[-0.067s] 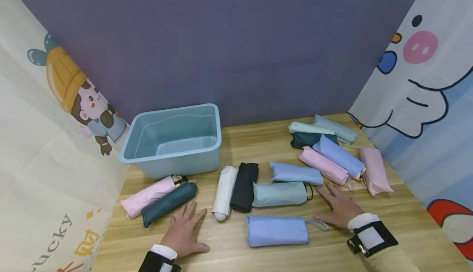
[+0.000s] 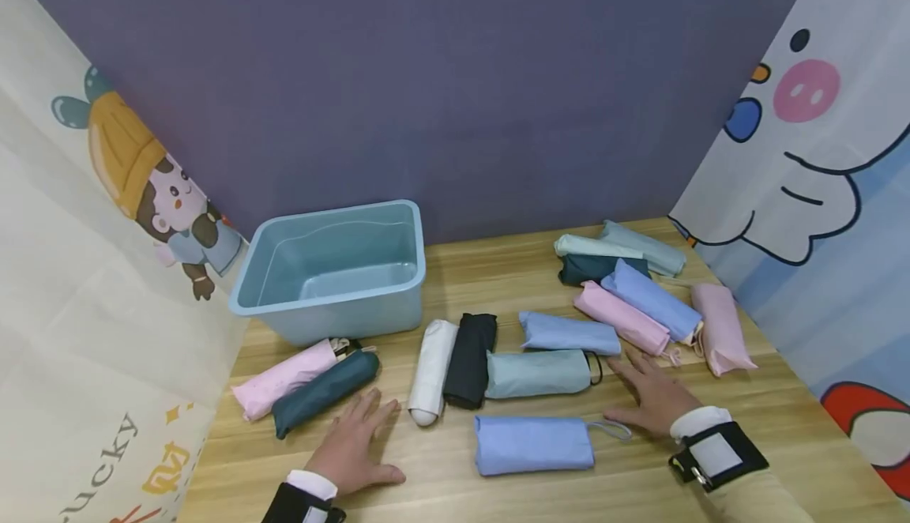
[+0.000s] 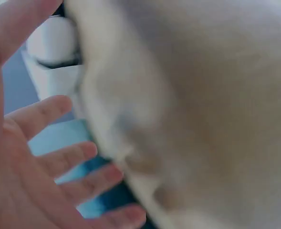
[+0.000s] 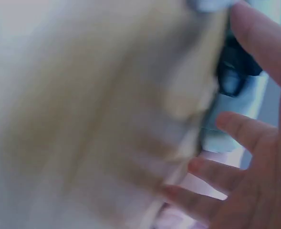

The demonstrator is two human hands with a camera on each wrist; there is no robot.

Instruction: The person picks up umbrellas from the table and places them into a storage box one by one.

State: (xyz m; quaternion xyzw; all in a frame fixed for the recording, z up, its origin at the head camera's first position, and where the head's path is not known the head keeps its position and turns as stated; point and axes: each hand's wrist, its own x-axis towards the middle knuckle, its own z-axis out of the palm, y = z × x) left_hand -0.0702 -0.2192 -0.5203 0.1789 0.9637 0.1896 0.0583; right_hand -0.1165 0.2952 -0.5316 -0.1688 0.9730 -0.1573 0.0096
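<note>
Several folded umbrellas in fabric sleeves lie on the wooden table. My left hand, fingers spread, rests near a dark green umbrella, which lies beside a pink umbrella. My right hand is also spread, close to the strap end of a grey-green umbrella and right of a blue umbrella with a wrist loop. A white umbrella and a black umbrella lie side by side mid-table. Another blue umbrella is behind the grey-green one. Neither hand holds anything.
An open light-blue plastic bin stands at the back left. At the back right, more umbrellas are heaped, among them a pink umbrella, a blue umbrella and a teal umbrella. A pale pink umbrella lies near the right edge.
</note>
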